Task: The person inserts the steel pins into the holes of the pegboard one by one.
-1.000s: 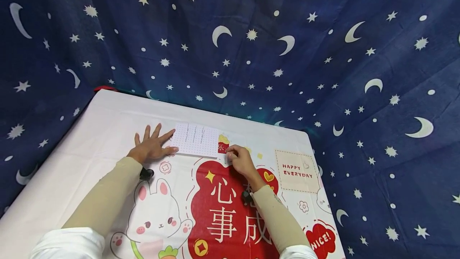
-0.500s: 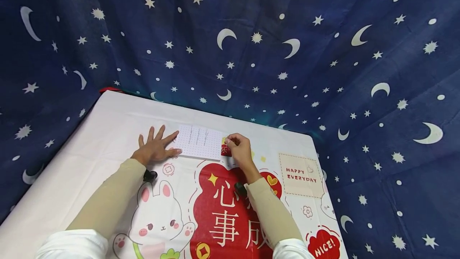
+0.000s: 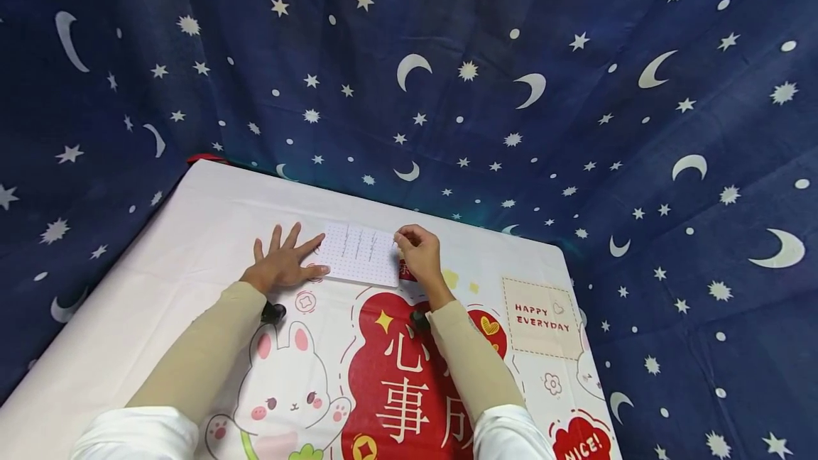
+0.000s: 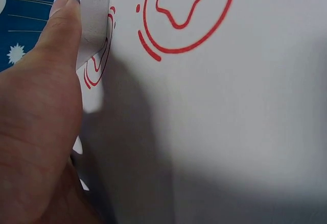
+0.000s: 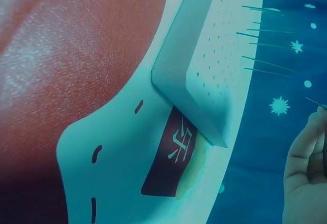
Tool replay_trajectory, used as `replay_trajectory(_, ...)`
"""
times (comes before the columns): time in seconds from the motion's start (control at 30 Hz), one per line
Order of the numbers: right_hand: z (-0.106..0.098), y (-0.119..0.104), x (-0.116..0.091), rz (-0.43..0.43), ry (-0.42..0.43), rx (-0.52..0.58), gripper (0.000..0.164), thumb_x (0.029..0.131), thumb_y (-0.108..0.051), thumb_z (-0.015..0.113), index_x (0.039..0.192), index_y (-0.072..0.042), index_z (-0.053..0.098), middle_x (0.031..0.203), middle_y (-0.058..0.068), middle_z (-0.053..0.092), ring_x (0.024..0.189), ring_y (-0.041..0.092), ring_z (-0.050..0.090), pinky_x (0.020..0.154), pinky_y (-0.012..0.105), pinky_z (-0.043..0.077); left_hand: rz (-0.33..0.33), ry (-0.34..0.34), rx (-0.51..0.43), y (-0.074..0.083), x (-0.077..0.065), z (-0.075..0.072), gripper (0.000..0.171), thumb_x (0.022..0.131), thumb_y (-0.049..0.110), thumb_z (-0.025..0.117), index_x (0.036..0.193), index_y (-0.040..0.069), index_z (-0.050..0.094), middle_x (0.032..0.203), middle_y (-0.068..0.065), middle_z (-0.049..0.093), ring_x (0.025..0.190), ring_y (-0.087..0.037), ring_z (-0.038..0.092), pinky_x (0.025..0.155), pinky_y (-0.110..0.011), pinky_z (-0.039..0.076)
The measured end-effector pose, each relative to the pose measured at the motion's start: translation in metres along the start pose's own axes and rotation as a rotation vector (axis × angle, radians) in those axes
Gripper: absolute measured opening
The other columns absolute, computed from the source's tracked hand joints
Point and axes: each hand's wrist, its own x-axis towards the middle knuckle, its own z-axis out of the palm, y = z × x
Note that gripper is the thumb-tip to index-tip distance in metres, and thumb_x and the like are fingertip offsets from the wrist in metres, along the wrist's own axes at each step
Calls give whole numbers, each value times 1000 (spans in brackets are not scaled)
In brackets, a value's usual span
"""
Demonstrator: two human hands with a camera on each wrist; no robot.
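A white block [image 3: 364, 273] dotted with small holes lies flat near the table's far side. Several thin needle-like pins [image 5: 265, 31] stand up from it in rows. My left hand [image 3: 284, 265] lies at the block's left end, fingers spread; in the left wrist view its thumb [image 4: 64, 25] presses on the block's edge. Over the block's right end, my right hand [image 3: 420, 255] is raised and pinches something thin between thumb and forefinger. In the right wrist view, a fine dark pin tip [image 5: 312, 101] sticks out from those fingertips; the rest is hidden.
A white printed tablecloth [image 3: 217, 233] covers the table, with a rabbit, red shapes and writing. Dark blue curtains [image 3: 409, 126] with moons and stars hang behind the table and along its right side.
My right hand has moved left and away from me, from beside the block to over its right end. The left hand keeps its place on the block. The head view has shifted slightly.
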Motion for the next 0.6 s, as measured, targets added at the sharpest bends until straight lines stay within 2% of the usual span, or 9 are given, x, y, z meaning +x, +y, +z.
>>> replay_trajectory(0.23, 8, 3, 6, -18, 5, -52, 9, 99, -10, 70, 96, -5, 76, 89, 16, 74, 77, 18, 62, 68, 26, 52, 4, -22, -16, -3, 3, 1, 92, 94, 75, 53, 167, 32, 19, 176, -21, -9, 158, -54, -20, 119, -79, -15)
replay_trajectory(0.4, 14, 11, 11, 20, 7, -90, 8, 98, -10, 71, 95, -7, 77, 87, 12, 75, 75, 16, 63, 68, 24, 55, -10, -40, -20, -3, 3, -1, 93, 93, 75, 54, 167, 32, 17, 176, -21, -11, 157, -54, -22, 118, -79, -16)
replay_trajectory(0.6, 20, 18, 12, 46, -16, -113, 7, 97, -9, 73, 93, -6, 78, 84, 12, 75, 75, 18, 64, 70, 25, 57, 1, -29, -7, -3, 4, -1, 92, 94, 74, 54, 167, 32, 18, 175, -21, -10, 157, -55, -20, 118, -80, -15)
